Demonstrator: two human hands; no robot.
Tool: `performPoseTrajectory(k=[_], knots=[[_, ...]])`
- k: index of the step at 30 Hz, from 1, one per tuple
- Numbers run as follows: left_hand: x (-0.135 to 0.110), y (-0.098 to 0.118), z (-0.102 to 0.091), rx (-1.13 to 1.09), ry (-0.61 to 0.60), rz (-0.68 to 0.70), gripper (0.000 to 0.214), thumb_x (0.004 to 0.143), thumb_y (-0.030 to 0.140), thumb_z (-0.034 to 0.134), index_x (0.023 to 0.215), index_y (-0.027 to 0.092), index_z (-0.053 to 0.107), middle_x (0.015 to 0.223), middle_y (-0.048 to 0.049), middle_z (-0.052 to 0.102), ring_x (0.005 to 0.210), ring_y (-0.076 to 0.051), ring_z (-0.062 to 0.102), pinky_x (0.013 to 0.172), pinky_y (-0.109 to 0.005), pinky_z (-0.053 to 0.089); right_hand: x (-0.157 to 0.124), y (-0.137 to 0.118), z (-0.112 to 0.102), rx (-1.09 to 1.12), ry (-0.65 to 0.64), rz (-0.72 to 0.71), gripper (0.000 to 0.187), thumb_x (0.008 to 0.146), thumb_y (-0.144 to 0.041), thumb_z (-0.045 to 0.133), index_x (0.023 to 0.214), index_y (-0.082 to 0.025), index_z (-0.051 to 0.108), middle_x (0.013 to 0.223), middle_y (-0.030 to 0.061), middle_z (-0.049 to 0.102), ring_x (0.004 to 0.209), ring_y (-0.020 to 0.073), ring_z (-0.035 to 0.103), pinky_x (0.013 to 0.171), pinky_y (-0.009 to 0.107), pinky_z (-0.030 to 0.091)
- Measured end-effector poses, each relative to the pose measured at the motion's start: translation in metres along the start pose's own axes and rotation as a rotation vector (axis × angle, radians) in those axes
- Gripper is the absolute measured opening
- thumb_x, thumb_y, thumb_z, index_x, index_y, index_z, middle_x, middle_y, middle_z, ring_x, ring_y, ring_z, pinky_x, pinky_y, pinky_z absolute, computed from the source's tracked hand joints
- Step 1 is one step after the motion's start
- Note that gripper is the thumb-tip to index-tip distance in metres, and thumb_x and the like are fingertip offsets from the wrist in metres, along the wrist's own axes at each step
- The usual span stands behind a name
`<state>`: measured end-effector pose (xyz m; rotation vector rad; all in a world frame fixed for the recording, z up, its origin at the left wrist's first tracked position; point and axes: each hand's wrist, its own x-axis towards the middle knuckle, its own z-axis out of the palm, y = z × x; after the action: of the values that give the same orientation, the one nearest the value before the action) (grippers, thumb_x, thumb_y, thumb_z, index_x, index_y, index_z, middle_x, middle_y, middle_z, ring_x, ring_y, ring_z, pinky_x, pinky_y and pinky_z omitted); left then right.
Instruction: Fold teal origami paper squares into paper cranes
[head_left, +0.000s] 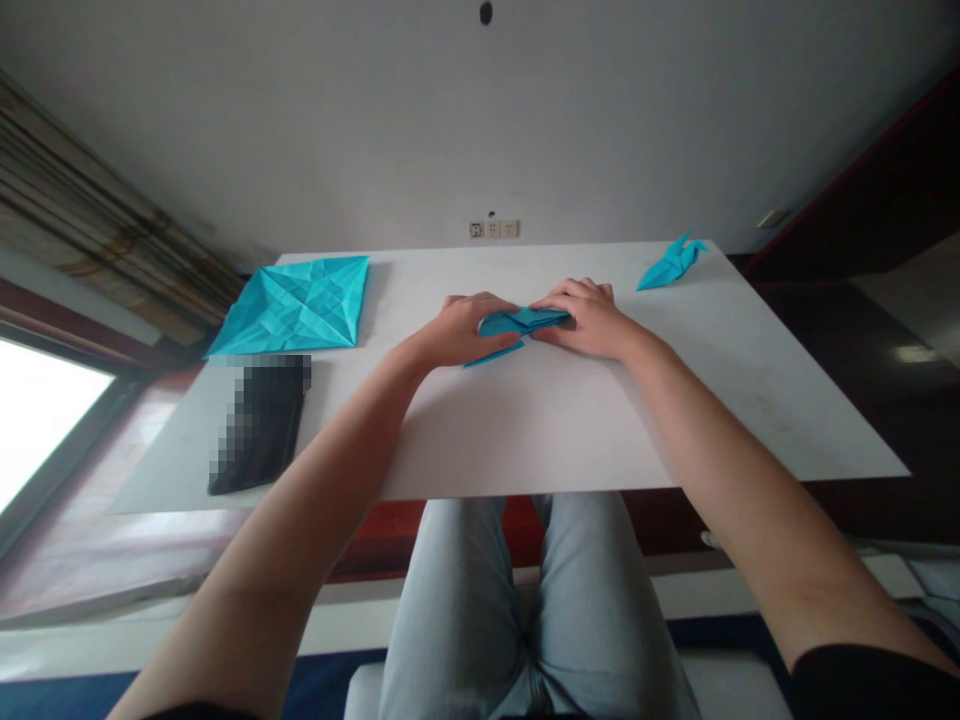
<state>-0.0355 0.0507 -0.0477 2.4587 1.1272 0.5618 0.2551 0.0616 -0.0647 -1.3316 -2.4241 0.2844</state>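
A partly folded piece of blue origami paper rests at the middle of the white table, between both hands. My left hand grips its left side, thumb along the near edge and fingers over the far side. From the right, my right hand pinches the other end, its thumb on the near side and its fingers curled on top. A narrow flap of the paper sticks out below my left thumb. Parts of the folds are hidden under the fingers.
A creased blue sheet lies flat at the table's back left. Nearer on that side is a dark, partly pixelated flat object. At the back right stands a folded paper crane. Wall sockets sit behind the white table.
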Motion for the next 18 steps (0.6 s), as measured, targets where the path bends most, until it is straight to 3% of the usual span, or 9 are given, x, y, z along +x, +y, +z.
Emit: performPoseTrajectory(k=[4,11,18], knots=[[0.001,-0.005,0.002,-0.068,0.006,0.027,0.054,0.1,0.052,0.068,0.146,0.026,0.08,0.149,-0.0096,0.082,0.138,-0.031,0.076,0.124,-0.044,0.057,0.0,-0.003,-0.002,-0.001,-0.018,0.029,0.068,0.102,-0.082,0.065,0.148,-0.036,0.081,0.149,0.0167,0.073,0.142,0.0497,0.058,0.121,0.07,0.037],[0.001,-0.002,0.002,0.031,-0.006,0.134,0.055,0.096,0.028,0.066,0.149,0.023,0.077,0.148,-0.0124,0.08,0.139,-0.031,0.075,0.123,-0.043,0.058,0.0,-0.002,-0.001,0.011,-0.016,0.046,0.07,0.1,-0.078,0.068,0.152,-0.031,0.077,0.15,0.0185,0.071,0.139,0.049,0.063,0.121,0.068,0.038],[0.0,0.013,0.005,0.209,-0.047,0.012,0.064,0.098,0.02,0.06,0.16,0.03,0.07,0.166,-0.0099,0.068,0.141,-0.033,0.074,0.116,-0.043,0.061,0.0,-0.004,0.0,0.032,-0.007,-0.019,0.071,0.097,-0.078,0.074,0.15,-0.031,0.077,0.147,0.0176,0.073,0.134,0.0464,0.067,0.119,0.064,0.041]])
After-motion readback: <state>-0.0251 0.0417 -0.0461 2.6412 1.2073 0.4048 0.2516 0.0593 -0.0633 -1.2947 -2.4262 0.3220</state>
